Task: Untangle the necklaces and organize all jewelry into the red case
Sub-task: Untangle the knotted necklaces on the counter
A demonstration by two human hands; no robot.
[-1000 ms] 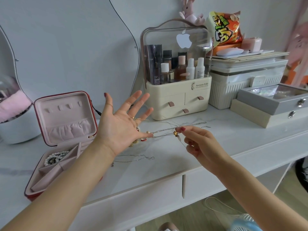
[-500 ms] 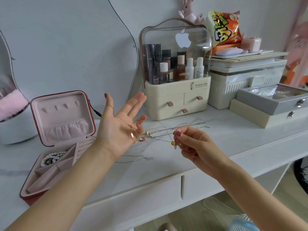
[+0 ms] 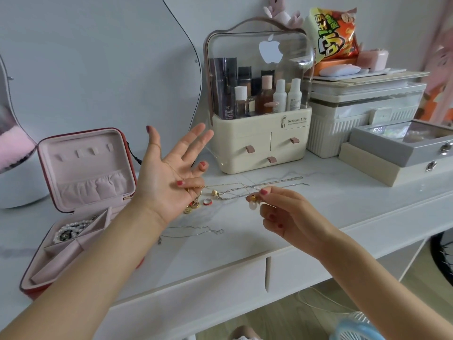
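On the white table (image 3: 343, 212), the red case (image 3: 85, 168) stood open at the left, its lid upright, with a pearl piece (image 3: 71, 230) already laid in a rear compartment. The left hand (image 3: 169, 177) was held palm up above the table, most fingers spread and the ring finger bent inward; a fine gold chain (image 3: 171, 168) was draped across the palm, and whether it was actually pinched cannot be told. The right hand's (image 3: 289, 214) grip was closed in a thumb-and-forefinger pinch on a small gold pendant (image 3: 252, 198), the other fingers curled. Between the two hands the tangled necklaces (image 3: 257, 186) were stretched just above and along the table. A separate thin silver chain (image 3: 193, 231) lay near the front edge, and a red ring (image 3: 207, 201) and gold charms (image 3: 192, 207) lay just below the left hand.

A knot could be tightened, it was judged, if the pendant were pulled while the crossed chains stayed looped over each other; a thin link might be snapped. The loose ring could be swept off by a dragged chain
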